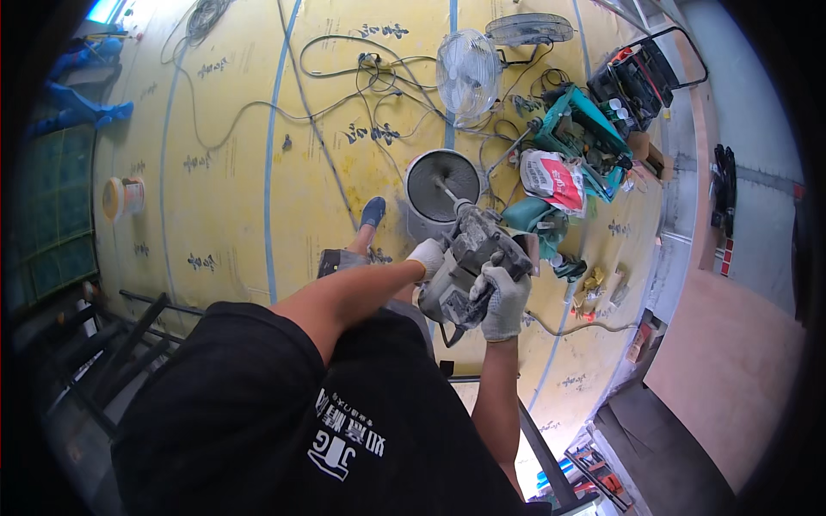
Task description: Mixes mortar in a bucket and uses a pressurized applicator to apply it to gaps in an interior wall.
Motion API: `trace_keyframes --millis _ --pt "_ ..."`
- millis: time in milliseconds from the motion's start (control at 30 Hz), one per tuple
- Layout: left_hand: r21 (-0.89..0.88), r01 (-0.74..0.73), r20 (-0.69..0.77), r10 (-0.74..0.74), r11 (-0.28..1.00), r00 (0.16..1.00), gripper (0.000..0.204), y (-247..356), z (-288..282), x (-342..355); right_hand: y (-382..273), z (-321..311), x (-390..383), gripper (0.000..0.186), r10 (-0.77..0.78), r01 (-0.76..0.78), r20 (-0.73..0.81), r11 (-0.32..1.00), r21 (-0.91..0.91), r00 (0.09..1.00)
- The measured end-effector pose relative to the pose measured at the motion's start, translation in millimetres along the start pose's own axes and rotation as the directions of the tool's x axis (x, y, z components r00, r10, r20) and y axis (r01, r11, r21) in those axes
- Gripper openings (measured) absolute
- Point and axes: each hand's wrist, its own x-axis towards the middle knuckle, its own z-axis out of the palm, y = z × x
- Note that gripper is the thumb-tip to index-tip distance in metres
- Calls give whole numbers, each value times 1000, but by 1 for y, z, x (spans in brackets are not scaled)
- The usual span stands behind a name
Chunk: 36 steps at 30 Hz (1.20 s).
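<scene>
A grey, dust-smeared electric mixer drill (482,249) is held between my two gloved hands. My right hand (502,301), in a white knit glove, is wrapped round its rear handle. On the drill's left side my left hand (427,257), gloved alike, is closed on the grip, its fingers partly hidden. The mixing shaft (446,190) runs down into a round bucket (413,225) of wet grey mortar (430,176). Swirl lines ring the shaft in the mortar, and the paddle end is hidden under the surface.
Yellow sheeting (228,172) covers the floor, with cables (232,120) across it. Beyond the bucket stands a fan (469,73). To the right are a red-and-white bag (553,181), a teal crate (585,129) and a black toolbox (632,82). A small white bucket (125,198) stands far left.
</scene>
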Motion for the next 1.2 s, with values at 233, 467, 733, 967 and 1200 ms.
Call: trace_keyframes --millis 233,467,733,967,1200 --pt "26 -334 -256 329 942 909 30 12 12 -25 -15 -1 -15 8 -82 84 22 990 -116 996" --pt "152 -325 -195 351 933 916 28 26 32 -36 -19 -36 -30 7 -108 105 -41 992 -70 993" --pt "82 -264 -77 270 961 960 22 46 64 -48 -32 -94 -63 17 -108 105 -9 982 -155 994" --pt "-232 -167 -116 143 958 983 24 74 90 -77 -53 -125 -94 14 -131 131 -11 991 -26 991" --pt "-186 -237 -142 212 954 967 28 91 102 -100 -56 -174 -114 14 -55 55 -6 995 84 998"
